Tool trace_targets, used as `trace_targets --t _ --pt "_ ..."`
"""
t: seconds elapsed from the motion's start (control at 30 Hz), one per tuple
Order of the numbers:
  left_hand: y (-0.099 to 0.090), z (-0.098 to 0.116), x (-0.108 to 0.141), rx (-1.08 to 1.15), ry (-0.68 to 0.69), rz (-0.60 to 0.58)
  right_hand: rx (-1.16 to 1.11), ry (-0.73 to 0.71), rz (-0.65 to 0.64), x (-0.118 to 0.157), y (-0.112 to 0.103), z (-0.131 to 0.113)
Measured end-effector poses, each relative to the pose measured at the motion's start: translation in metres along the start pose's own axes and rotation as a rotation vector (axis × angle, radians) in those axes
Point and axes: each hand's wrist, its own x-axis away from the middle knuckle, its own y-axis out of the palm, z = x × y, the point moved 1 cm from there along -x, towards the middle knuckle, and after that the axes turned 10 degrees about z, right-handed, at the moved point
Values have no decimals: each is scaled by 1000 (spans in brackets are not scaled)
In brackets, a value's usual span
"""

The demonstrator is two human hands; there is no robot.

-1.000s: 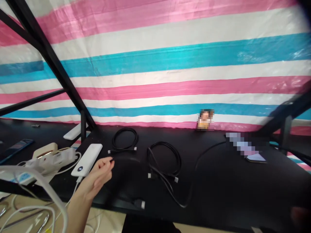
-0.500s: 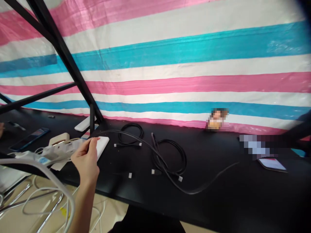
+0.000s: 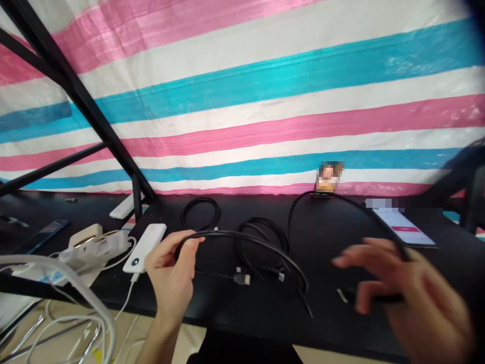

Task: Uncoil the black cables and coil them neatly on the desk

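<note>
My left hand (image 3: 172,275) is closed, thumb against fingers, on a black cable (image 3: 242,234) that arcs away to the right. A USB plug (image 3: 242,279) lies just right of that hand, its thin lead running behind the hand. At the right, my right hand (image 3: 417,298) is blurred by motion, its fingers curled around black cable. A plug end (image 3: 344,295) sticks out beside its fingertips, and a loop of cable rises behind it. Between the hands a coiled black cable (image 3: 265,242) rests on the black table (image 3: 242,323); a smaller coil (image 3: 200,213) lies farther back.
Left of my left hand lies a white power bank (image 3: 146,247) with a white lead, beside a power strip (image 3: 102,247). A lit phone (image 3: 405,227) lies at the right. A black metal frame (image 3: 91,116) and a striped sheet (image 3: 242,111) stand behind.
My right hand has come into view at the right with cable in it. The left hand has moved right, off the power bank, and the held cable has shifted into a new arc.
</note>
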Motion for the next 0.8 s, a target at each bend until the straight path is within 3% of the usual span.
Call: trace_targets --t 0.13,0.3,0.5,0.63,0.8 --pt "19 14 7 90 34 -40 -56 211 -347 17 36 0" --pt "28 19 7 91 -179 -112 -52 359 -486 26 46 -2" --pt "24 18 5 168 -248 -70 -42 184 -534 25 33 -10" --pt "22 18 12 193 -319 -75 114 138 -597 34 38 -11" --pt "14 18 19 195 -294 56 271 -69 -415 33 40 -5"
